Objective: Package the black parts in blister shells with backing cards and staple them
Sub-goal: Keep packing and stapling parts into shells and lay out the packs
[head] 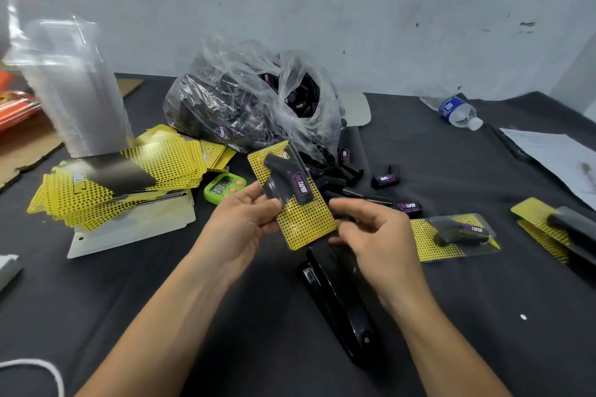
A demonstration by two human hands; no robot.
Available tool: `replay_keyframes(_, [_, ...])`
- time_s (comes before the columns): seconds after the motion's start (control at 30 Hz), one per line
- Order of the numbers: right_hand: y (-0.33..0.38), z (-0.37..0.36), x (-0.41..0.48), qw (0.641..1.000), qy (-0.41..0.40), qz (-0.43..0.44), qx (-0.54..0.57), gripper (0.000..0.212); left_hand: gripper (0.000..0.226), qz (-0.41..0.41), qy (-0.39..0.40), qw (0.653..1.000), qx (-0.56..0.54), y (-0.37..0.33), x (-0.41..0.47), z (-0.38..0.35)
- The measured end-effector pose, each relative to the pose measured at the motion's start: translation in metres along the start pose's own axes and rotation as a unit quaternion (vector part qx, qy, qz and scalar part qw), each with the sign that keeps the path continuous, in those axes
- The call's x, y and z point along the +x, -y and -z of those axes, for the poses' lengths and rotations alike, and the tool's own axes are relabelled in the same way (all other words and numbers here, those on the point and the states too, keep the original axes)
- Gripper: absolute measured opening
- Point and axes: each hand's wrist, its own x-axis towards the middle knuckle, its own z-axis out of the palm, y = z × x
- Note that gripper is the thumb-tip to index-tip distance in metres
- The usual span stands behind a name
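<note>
My left hand (245, 219) pinches the left edge of a blister pack (300, 222): a yellow dotted backing card under a clear shell with a black part labelled TAPER inside. My right hand (374, 232) hovers at the pack's right edge with curled fingers; whether it touches the card is unclear. A black stapler (338, 300) lies on the table just below both hands. Loose black parts (385, 179) lie beside a clear plastic bag (251, 100) full of more. A heap of yellow backing cards (129, 184) sits at left, with a stack of clear shells (71, 87) behind it.
Two finished packs (451, 235) (561, 229) lie at the right on the black table cloth (129, 300). A green timer (222, 187) sits by the cards. A water bottle (454, 109) and white paper (554, 155) lie far right. A white cable (38, 367) is at lower left.
</note>
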Motion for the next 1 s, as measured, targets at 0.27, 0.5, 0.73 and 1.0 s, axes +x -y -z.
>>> replay_keyframes(0.27, [-0.011,-0.005,0.003,0.991,0.029,-0.101,0.080,0.020,0.027,-0.026,0.076,0.997,0.003,0.007,-0.001,-0.007])
replay_keyframes(0.5, [-0.016,-0.003,0.006,0.993,0.047,-0.094,0.058,0.019,0.020,0.021,0.047,0.996,0.076,0.018,0.002,-0.005])
replay_keyframes(0.73, [0.015,0.051,0.001,0.928,0.237,-0.166,-0.235,0.056,0.019,0.013,-0.063,0.998,0.021,0.017,0.012,0.001])
replay_keyframes(1.0, [0.018,0.046,-0.020,0.902,0.338,-0.090,-0.253,0.044,0.022,-0.017,-0.077,0.994,0.075,0.011,0.014,0.011])
